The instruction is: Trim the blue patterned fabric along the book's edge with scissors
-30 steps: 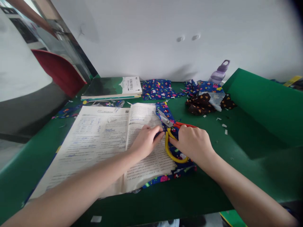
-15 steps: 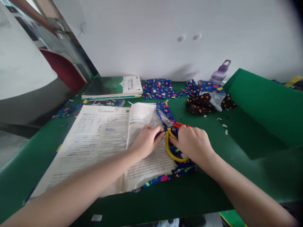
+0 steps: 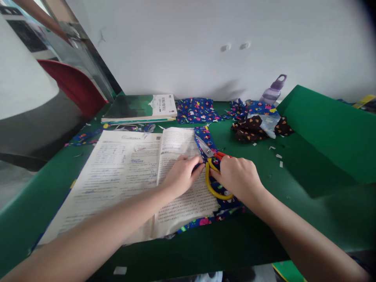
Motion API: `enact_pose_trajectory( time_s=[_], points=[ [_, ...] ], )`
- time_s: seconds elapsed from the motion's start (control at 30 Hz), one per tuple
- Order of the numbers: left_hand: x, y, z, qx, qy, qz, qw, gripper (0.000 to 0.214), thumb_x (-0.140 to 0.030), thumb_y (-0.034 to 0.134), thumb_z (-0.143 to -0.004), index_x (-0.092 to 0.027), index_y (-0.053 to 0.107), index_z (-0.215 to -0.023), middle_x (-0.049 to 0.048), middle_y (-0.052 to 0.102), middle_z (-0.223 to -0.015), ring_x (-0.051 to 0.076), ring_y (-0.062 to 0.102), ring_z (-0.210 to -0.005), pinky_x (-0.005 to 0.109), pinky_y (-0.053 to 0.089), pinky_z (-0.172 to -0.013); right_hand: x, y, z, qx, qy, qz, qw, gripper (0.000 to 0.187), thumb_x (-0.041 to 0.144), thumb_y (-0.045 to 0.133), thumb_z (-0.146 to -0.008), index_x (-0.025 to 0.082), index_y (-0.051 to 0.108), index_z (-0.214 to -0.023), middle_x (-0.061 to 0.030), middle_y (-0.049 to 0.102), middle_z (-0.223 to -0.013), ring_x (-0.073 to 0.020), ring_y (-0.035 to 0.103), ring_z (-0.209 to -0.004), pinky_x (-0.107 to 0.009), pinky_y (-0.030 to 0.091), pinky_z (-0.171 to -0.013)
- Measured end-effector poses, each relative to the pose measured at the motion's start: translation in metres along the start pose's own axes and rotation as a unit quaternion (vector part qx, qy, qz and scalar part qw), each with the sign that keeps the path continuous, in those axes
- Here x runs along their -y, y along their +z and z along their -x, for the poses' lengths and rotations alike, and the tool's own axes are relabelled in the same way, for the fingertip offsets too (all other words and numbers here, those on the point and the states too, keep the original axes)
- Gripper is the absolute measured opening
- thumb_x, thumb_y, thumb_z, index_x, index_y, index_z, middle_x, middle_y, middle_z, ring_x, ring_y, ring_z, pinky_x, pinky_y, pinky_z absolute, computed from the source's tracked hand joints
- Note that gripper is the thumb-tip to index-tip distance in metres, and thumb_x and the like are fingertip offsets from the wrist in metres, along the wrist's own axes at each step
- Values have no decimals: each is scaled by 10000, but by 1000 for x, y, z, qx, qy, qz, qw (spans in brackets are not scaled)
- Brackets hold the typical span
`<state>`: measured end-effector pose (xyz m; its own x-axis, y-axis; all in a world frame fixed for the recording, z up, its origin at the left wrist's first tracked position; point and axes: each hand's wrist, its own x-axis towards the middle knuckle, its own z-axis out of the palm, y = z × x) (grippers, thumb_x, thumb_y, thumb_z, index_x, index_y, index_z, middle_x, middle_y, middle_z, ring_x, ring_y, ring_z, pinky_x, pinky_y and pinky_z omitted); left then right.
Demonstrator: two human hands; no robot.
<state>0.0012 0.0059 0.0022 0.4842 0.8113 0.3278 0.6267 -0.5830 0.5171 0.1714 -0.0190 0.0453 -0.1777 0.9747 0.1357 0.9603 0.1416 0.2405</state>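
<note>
My right hand grips scissors with one yellow and one red handle. Their short blades point away from me along the right edge of an open book. Under the book lies blue patterned fabric, showing past its right and near edges. The blades sit on that fabric strip. My left hand presses fingers-down on the book's right page, its fingertips at the page edge, touching the scissors' yellow handle.
A closed green book lies at the back of the green table. More blue fabric pieces and dark brown scraps lie behind, by a purple bottle. A raised green board stands right. A red chair is at left.
The scissors' red handle has closed slightly towards the yellow one and the blades have crept forward along the fabric. The left hand has stayed put.
</note>
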Motion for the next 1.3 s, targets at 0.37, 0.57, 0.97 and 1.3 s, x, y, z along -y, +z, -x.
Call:
enact_pose_trajectory(
  time_s=[0.37,0.57,0.97,1.3],
  points=[
    [2,1,1,-17,34,-18,999,191,-300,409,-930,-200,571,-921,40,633,-755,193,547,-791,337,446,-712,1,-2,-1,35,4,-3,999,389,466,443,-824,141,634,-728,-105,627,-618,-239,639,-616,-287,376,-475],
    [-1,-1,0,3,68,-30,997,170,-252,397,-937,-189,550,-902,18,643,-744,149,549,-670,341,416,-771,0,-2,-2,47,4,-14,999,391,458,428,-833,143,632,-724,-111,633,-627,-240,643,-627,-281,387,-491],
    [-6,-4,0,-5,85,-12,996,139,-230,426,-904,-192,541,-834,-15,630,-691,122,505,-563,336,392,-787,-12,3,-9,89,55,-65,992,459,572,399,-793,173,616,-726,-98,645,-667,-231,621,-621,-291,362,-500],
    [-7,-4,-1,0,85,14,996,128,-205,425,-890,-190,517,-803,-21,618,-722,113,510,-587,342,393,-822,-41,7,-16,112,74,-189,973,510,660,427,-722,211,455,-482,-10,468,-461,-123,408,-460,-266,236,-445]
  ],
)
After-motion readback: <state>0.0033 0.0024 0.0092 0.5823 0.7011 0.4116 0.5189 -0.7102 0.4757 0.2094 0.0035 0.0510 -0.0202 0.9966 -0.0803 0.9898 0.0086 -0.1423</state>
